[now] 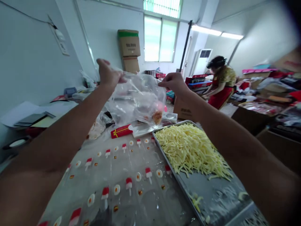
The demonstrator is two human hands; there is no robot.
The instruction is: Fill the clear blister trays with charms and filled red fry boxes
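A clear plastic bag point(134, 97) hangs stretched between my two raised hands above the far part of the table. My left hand point(109, 73) pinches its upper left edge. At the upper right edge, the fingers of my right hand point(175, 82) are closed on it. An orange-brown lump point(157, 116) shows at the bag's lower right; whether it lies inside or behind is unclear. Below the bag lies a flat red carton point(121, 131) with yellow markings. To the right, a metal tray point(185, 191) holds a heap of pale yellow fry-like strips point(190, 147).
Rows of small popsicle point(129, 183), egg point(117, 189) and burger shapes cover the table point(94, 179). A cardboard box point(184, 108) stands behind the tray. Papers point(21, 114) and a tape roll point(17, 143) lie left. A co-worker point(222, 81) bends over goods at right.
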